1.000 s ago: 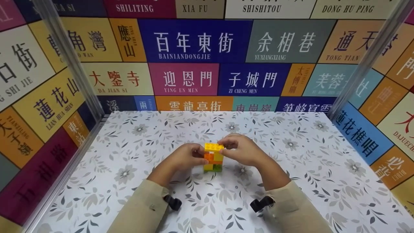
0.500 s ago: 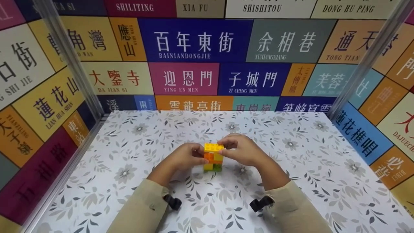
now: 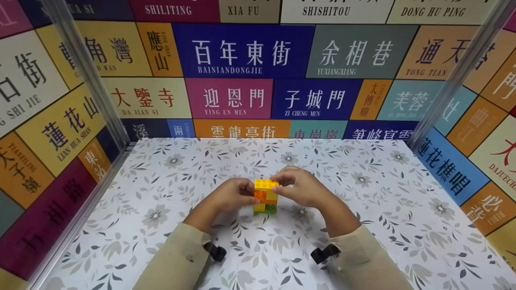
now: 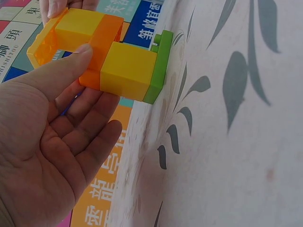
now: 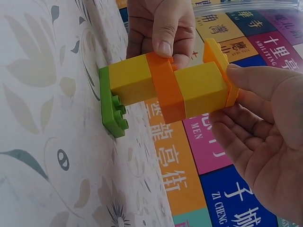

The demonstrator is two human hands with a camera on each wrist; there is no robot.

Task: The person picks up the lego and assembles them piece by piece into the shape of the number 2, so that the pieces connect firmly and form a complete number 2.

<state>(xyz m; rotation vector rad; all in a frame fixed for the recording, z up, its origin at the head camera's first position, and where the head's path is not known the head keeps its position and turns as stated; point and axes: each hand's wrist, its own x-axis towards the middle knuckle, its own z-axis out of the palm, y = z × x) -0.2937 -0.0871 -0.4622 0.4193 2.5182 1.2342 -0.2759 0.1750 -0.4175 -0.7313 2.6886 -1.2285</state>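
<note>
Building bricks stand stacked on the table: a green base brick (image 5: pixel 110 106), a yellow brick (image 5: pixel 130 78), an orange brick (image 5: pixel 166 90), another yellow brick (image 5: pixel 201 87) and a thin yellow-orange brick (image 3: pixel 266 184) on top. My left hand (image 3: pixel 231 196) pinches the orange layer, its thumb (image 4: pixel 78 61) lying along the side. From the right, my right hand (image 3: pixel 302 186) holds the end of the top brick, thumb (image 5: pixel 253 78) on its upper face and fingers below. In the left wrist view, an open space shows under part of the top brick, beside the upper yellow brick.
The table (image 3: pixel 169 249) wears a white cover with grey leaves and flowers. Panels with coloured street-name signs (image 3: pixel 246 50) rise behind and on both sides, with clear corner posts (image 3: pixel 455 76). Black straps (image 3: pixel 215 251) circle both wrists over beige sleeves.
The top brick has come down slightly and lies more level on the stack. Both hands stay almost where they were, keeping their holds.
</note>
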